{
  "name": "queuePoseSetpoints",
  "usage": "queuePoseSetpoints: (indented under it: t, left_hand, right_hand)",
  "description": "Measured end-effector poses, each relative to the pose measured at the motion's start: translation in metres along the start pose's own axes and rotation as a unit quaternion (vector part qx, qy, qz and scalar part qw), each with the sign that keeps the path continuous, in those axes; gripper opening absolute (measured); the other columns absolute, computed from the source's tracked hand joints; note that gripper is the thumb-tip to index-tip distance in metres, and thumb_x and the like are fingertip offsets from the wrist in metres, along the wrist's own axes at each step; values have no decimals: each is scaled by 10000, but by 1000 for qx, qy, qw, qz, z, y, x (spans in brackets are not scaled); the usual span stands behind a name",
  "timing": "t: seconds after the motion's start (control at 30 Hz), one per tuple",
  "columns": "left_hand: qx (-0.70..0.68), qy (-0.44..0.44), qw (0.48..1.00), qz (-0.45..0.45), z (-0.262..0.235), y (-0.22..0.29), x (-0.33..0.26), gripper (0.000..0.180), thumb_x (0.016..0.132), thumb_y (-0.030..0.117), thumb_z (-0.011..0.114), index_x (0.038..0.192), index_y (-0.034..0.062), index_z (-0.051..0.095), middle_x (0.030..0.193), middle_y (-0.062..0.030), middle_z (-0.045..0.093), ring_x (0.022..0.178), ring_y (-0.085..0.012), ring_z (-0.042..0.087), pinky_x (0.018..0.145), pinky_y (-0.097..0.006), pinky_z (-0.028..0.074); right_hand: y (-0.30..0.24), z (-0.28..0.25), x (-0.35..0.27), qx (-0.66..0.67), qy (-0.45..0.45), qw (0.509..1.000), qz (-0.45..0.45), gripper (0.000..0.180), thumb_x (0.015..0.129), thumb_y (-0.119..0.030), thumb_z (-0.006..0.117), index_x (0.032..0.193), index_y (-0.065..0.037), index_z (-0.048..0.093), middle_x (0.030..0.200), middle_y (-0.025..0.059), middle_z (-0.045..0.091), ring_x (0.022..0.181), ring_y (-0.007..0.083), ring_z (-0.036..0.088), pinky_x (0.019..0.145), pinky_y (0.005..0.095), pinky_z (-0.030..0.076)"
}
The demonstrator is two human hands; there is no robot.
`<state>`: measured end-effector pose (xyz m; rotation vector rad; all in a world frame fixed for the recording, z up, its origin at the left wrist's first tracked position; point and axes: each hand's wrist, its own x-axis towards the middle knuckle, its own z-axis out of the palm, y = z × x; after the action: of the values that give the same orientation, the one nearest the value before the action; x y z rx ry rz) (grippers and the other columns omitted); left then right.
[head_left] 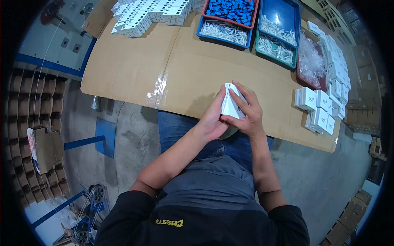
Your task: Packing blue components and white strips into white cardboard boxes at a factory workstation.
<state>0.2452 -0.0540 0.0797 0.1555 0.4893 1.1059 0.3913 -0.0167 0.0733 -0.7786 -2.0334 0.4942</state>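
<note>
A small white box [230, 104] is held between both hands just above the near edge of the cardboard-covered table [135, 69]. My left hand [213, 119] grips its left side with fingers pointing up along it. My right hand [246, 112] covers its right side, fingers curled over the top and thumb underneath. The box's lower part is hidden by my palms.
Finished white boxes [318, 108] are stacked at the right edge, more [147, 14] at the far left. Blue and green trays [279, 30] with white parts and a red tray of blue parts [230, 10] stand at the back. A tray of clear bags [310, 61] lies right.
</note>
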Motion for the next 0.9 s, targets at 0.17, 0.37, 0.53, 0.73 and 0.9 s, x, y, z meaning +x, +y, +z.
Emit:
queuePoseSetpoints:
  t: [0.17, 0.37, 0.53, 0.73, 0.9]
  left_hand:
    - [10, -1, 1000, 1, 3, 1, -3, 595, 1100, 564, 323, 1551, 181, 388, 1449, -55, 526, 1331, -225, 535, 1085, -414, 481]
    - [32, -6, 999, 12, 6, 1, -5, 597, 1106, 555, 306, 1580, 195, 351, 1493, -64, 488, 1358, -227, 511, 1105, -416, 462]
    - [33, 11, 999, 1, 8, 1, -6, 606, 1101, 565, 320, 1575, 188, 352, 1479, -66, 501, 1351, -223, 517, 1105, -404, 459]
    - [41, 42, 998, -1, 2, -2, -5, 606, 1091, 576, 354, 1531, 162, 397, 1419, -65, 545, 1316, -217, 543, 1083, -397, 472]
    - [24, 29, 999, -5, -2, -6, -4, 614, 1090, 578, 353, 1542, 164, 390, 1434, -66, 531, 1328, -210, 533, 1089, -389, 464]
  right_hand:
    - [1, 2, -3, 3, -1, 1000, -2, 723, 663, -424, 898, 1272, -74, 727, 1383, 178, 629, 1235, 365, 610, 1026, 449, 487]
    - [3, 1, -3, 5, -14, 1000, -8, 732, 691, -432, 890, 1294, -57, 712, 1392, 201, 619, 1264, 375, 598, 1045, 453, 479]
    - [3, 0, -3, 1, -27, 1000, -8, 743, 715, -440, 883, 1310, -36, 700, 1407, 221, 608, 1293, 394, 579, 1068, 463, 471]
    - [8, 2, -7, 8, -30, 999, 8, 718, 710, -440, 867, 1318, -94, 706, 1432, 163, 609, 1285, 367, 590, 1057, 456, 462]
    - [10, 4, -9, 30, -36, 999, 13, 691, 743, -434, 852, 1334, -108, 701, 1440, 162, 602, 1287, 377, 584, 1075, 463, 453]
